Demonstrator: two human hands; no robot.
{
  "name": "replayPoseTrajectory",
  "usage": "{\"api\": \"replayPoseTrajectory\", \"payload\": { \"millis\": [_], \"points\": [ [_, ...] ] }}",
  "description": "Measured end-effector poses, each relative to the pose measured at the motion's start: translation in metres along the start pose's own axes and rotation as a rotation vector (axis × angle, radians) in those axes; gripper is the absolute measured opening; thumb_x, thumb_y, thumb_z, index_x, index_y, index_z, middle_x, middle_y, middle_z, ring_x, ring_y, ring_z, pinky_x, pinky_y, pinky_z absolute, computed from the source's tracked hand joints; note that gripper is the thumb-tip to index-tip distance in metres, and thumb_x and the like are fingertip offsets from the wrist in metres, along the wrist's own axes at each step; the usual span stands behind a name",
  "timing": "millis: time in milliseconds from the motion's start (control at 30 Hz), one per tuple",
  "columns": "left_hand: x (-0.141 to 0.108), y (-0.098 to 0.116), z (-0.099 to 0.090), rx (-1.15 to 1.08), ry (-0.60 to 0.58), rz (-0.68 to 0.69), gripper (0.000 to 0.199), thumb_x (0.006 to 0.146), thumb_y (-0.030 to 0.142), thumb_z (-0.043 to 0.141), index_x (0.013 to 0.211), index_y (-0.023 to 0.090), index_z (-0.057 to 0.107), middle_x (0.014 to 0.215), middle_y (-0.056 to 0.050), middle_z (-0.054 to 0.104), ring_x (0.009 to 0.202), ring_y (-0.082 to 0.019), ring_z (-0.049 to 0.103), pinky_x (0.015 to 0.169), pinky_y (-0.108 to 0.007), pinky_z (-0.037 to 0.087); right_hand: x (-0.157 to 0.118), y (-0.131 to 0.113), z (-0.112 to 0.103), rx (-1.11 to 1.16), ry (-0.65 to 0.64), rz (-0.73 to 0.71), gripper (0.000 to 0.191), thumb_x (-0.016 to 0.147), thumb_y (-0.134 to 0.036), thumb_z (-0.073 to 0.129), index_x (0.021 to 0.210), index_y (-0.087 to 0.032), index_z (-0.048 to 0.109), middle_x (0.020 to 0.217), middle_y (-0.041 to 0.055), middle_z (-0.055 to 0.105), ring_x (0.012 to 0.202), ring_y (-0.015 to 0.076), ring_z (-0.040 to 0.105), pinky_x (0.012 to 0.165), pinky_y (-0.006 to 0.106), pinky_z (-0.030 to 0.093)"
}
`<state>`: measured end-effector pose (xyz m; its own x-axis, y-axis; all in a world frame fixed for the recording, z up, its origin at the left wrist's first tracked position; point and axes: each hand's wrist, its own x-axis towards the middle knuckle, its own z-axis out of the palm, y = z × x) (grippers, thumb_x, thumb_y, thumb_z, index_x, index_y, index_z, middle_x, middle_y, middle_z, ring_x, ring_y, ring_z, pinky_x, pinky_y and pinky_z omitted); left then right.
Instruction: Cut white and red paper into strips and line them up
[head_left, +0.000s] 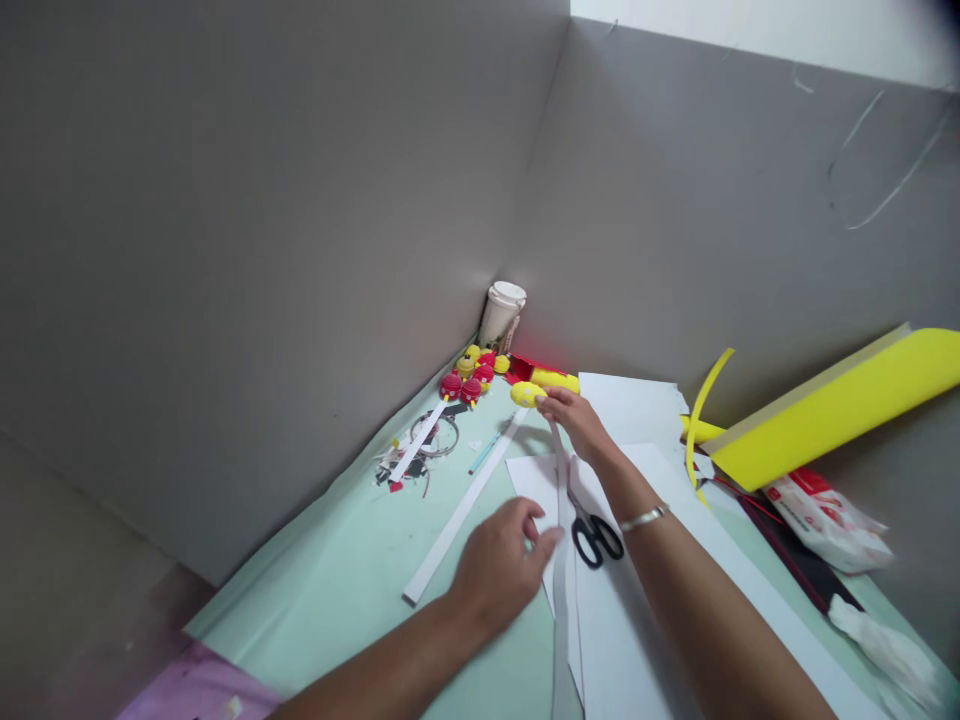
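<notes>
Grey panels (pixel 337 200) rise behind a pale green surface (pixel 337 580). Over it, the right grip (pixel 577 424) pinches a yellow, white-dotted oval piece (pixel 527 394) at its fingertips. Nearer the wearer, the left grip (pixel 496 560) curls loosely, thumb and forefinger apart, its thumb at a white strip (pixel 562 590); contact is unclear. Black-handled scissors (pixel 588 518) lie right of the left grip. Beyond the right grip, red and yellow balls (pixel 451 387) cluster before a lidded cup (pixel 500 318).
</notes>
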<state>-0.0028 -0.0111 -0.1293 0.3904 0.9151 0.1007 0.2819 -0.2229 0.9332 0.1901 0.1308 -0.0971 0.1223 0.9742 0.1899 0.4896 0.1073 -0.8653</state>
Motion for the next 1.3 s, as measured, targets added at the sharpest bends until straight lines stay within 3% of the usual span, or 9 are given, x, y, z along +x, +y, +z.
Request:
{"api": "replayPoseTrajectory", "payload": {
  "millis": [100, 200, 267, 467, 700, 1300],
  "points": [
    [0.008, -0.001, -0.009, -0.333, 0.235, -0.126, 0.037, 0.091, 0.051, 0.047, 0.108, 0.019, 0.055, 0.086, -0.002, 0.06, 0.061, -0.013, 0.051, 0.056, -0.025, 0.039, -0.057, -0.009, -0.014, 0.145, -0.102, 0.007, 0.039, 0.08, -0.046, 0.063, 0.108, -0.019, 0.067, 0.098, 0.0068, 0.071, 0.089, 0.0216, 0.064, 0.077, 0.034, 0.05],
    [0.017, -0.004, -0.015, -0.544, 0.284, -0.19, 0.045, 0.089, 0.051, 0.053, 0.12, 0.019, 0.053, 0.086, -0.002, 0.063, 0.064, -0.013, 0.054, 0.061, -0.024, 0.043, -0.099, -0.016, -0.013, 0.285, -0.192, 0.032, 0.036, 0.079, -0.043, 0.067, 0.107, -0.021, 0.068, 0.1, 0.006, 0.07, 0.084, 0.0193, 0.062, 0.074, 0.032, 0.05],
    [0.02, -0.007, -0.017, -0.615, 0.27, -0.179, 0.048, 0.086, 0.05, 0.058, 0.122, 0.018, 0.056, 0.086, -0.003, 0.066, 0.072, -0.014, 0.058, 0.067, -0.025, 0.045, -0.113, -0.018, -0.007, 0.33, -0.213, 0.064, 0.035, 0.076, -0.039, 0.072, 0.105, -0.02, 0.068, 0.094, 0.0046, 0.07, 0.081, 0.0185, 0.061, 0.072, 0.031, 0.048],
    [0.023, -0.013, -0.016, -0.711, 0.236, -0.2, 0.047, 0.079, 0.045, 0.07, 0.117, 0.017, 0.062, 0.108, -0.008, 0.069, 0.083, -0.017, 0.064, 0.071, -0.027, 0.048, -0.114, -0.01, 0.009, 0.374, -0.193, 0.062, 0.038, 0.077, -0.039, 0.072, 0.11, -0.021, 0.067, 0.081, 0.0019, 0.068, 0.074, 0.0181, 0.06, 0.068, 0.031, 0.049],
    [0.024, -0.011, -0.014, -0.801, 0.206, -0.224, 0.054, 0.076, 0.039, 0.076, 0.122, 0.016, 0.059, 0.113, -0.011, 0.068, 0.095, -0.021, 0.067, 0.078, -0.029, 0.051, -0.117, -0.005, 0.013, 0.422, -0.15, 0.038, 0.041, 0.079, -0.043, 0.07, 0.113, -0.02, 0.067, 0.077, 0.0016, 0.067, 0.068, 0.0171, 0.06, 0.066, 0.032, 0.052],
    [0.023, -0.007, -0.011, -0.913, 0.212, -0.218, 0.038, 0.073, 0.028, 0.081, 0.106, 0.015, 0.066, 0.109, -0.009, 0.069, 0.09, -0.016, 0.067, 0.084, -0.027, 0.053, -0.121, -0.009, 0.011, 0.279, -0.124, -0.097, 0.031, 0.084, -0.044, 0.064, 0.108, -0.025, 0.069, 0.093, 0.0024, 0.062, 0.067, 0.0155, 0.061, 0.071, 0.033, 0.052]
  ]
}}
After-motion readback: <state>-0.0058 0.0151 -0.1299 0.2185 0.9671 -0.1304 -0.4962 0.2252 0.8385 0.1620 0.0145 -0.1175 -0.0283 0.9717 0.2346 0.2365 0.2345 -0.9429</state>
